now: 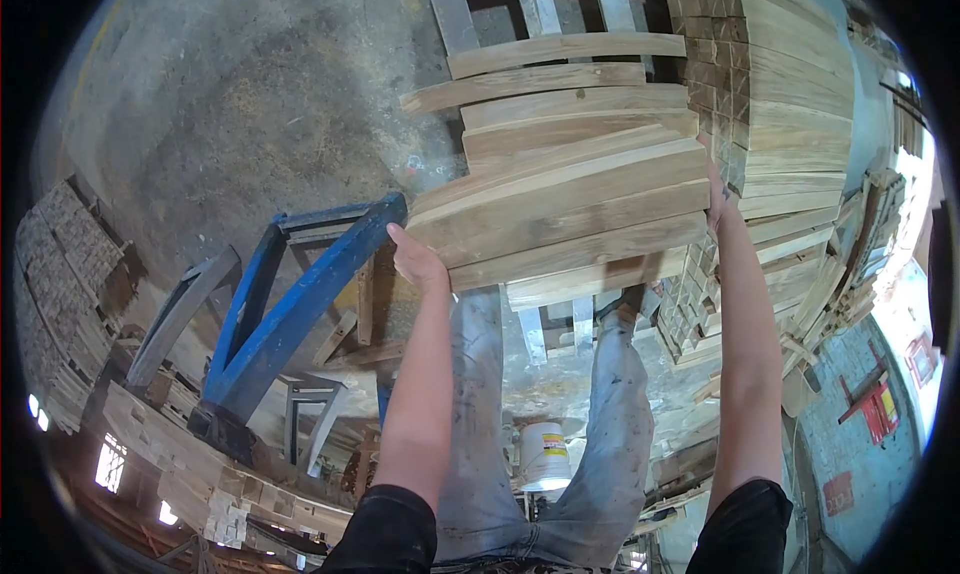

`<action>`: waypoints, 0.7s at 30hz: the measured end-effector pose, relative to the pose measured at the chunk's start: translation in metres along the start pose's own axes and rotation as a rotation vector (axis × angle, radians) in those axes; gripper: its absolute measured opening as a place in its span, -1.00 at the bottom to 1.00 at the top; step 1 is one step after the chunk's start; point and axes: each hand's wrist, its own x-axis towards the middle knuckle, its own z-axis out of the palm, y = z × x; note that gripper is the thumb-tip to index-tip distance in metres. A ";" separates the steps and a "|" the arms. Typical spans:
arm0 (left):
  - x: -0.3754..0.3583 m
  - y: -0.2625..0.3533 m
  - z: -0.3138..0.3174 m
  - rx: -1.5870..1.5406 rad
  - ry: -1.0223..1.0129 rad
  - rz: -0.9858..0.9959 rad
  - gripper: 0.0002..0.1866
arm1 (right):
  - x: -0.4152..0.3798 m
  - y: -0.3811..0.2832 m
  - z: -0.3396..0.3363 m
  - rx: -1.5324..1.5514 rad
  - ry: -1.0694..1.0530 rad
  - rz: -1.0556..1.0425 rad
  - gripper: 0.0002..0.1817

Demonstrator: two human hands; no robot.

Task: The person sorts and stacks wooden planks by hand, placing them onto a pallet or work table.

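Several pale wooden boards (560,214) lie side by side in front of me, pressed together between my two hands. My left hand (418,261) grips their left end, the thumb up near the top edge. At the opposite end, my right hand (716,189) is against the board ends, its fingers partly hidden. Just beyond are more loose wooden boards (560,104), laid across grey slats (540,9). Below the held boards, another board (590,279) shows in part.
A tall stack of timber (800,94) stands close on the right. To the left is a blue frame (310,304) near my left hand. A white bucket (545,454) sits on the floor by my legs. More wood piles (70,284) line the far left.
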 end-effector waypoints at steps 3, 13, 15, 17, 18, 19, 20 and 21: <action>0.010 -0.013 0.004 0.010 0.009 0.030 -0.04 | -0.014 -0.015 0.019 0.009 -0.035 0.057 0.04; 0.075 -0.053 -0.005 -0.512 -0.513 -0.233 -0.12 | 0.004 0.015 0.023 0.035 0.206 -0.129 -0.14; 0.084 -0.047 -0.006 -0.574 -0.719 -0.316 -0.13 | 0.033 0.040 -0.001 0.155 0.168 -0.168 -0.17; 0.080 -0.027 -0.004 -0.528 -0.854 -0.352 -0.16 | 0.044 0.057 -0.010 0.208 0.142 -0.108 -0.19; 0.083 -0.027 0.003 -0.578 -0.918 -0.394 -0.19 | 0.047 0.063 -0.013 0.235 0.128 -0.080 -0.19; 0.088 -0.030 0.013 -0.629 -0.985 -0.437 -0.21 | 0.049 0.068 -0.016 0.263 0.115 -0.053 -0.20; 0.090 -0.034 0.020 -0.683 -1.052 -0.479 -0.23 | 0.050 0.072 -0.019 0.288 0.101 -0.028 -0.21; 0.093 -0.041 0.020 -0.659 -1.050 -0.491 -0.24 | 0.053 0.079 -0.020 0.296 0.110 -0.028 -0.21</action>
